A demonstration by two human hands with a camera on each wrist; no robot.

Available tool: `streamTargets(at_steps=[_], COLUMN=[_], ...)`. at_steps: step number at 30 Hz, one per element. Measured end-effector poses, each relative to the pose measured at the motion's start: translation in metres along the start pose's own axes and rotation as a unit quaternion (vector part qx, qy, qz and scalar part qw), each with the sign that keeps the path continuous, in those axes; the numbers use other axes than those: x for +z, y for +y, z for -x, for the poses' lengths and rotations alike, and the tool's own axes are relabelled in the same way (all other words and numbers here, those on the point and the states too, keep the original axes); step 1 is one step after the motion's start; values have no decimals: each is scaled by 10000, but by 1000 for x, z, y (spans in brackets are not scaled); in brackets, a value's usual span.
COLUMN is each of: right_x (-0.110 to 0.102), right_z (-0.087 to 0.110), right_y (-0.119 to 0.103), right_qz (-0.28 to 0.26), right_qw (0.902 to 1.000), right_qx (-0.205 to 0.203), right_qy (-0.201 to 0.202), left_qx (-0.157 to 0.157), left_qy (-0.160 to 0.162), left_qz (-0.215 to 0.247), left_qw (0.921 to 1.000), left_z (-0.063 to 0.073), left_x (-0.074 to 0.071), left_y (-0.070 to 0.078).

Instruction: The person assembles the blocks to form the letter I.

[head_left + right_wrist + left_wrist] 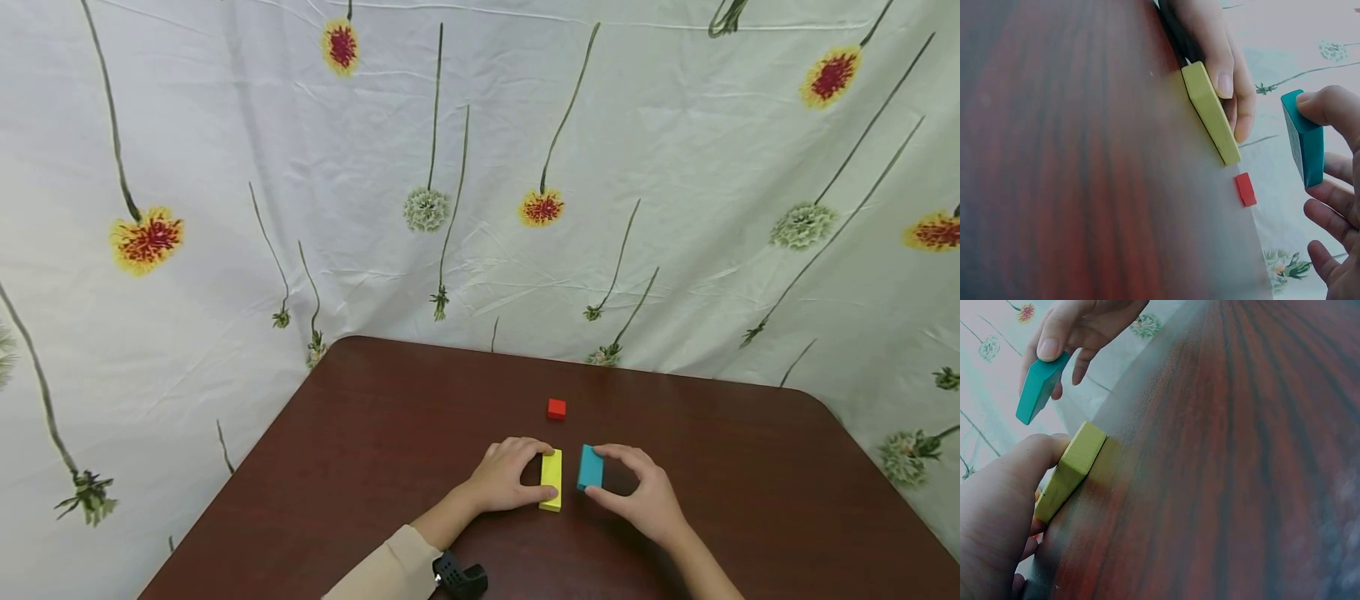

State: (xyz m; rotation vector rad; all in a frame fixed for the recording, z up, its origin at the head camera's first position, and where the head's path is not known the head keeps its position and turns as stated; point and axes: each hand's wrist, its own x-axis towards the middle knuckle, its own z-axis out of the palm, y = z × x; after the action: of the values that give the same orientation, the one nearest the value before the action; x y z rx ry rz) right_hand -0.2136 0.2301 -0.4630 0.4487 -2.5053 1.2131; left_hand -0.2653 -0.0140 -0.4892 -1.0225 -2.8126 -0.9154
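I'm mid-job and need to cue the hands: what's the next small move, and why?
Probably ease the blue block down beside the yellow block: the right hand holds the blue one off the table, while the left hand pinches the yellow one, and a gap separates them.

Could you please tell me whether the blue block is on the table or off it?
Off: the blue block is in the grip of the right hand, and both wrist views show it above the table.
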Motion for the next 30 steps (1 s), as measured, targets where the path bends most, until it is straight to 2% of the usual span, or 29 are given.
streamTargets(at_steps=[15,22,30], right_x=[6,11,16], right_z=[13,19,25], right_y=[-9,-12,-12], right_qz=[-16,-76,-55], right_qw=[9992,9992,9973], right_qx=[-373,-308,-694], right_qy=[-150,-245,-237], left_qx=[22,3,43], left_qy=[47,59,35], left_qz=[2,-17,-33], left_qw=[10000,10000,10000], left_z=[-1,0,-1], left_x=[1,1,1], left_y=[-1,-1,0])
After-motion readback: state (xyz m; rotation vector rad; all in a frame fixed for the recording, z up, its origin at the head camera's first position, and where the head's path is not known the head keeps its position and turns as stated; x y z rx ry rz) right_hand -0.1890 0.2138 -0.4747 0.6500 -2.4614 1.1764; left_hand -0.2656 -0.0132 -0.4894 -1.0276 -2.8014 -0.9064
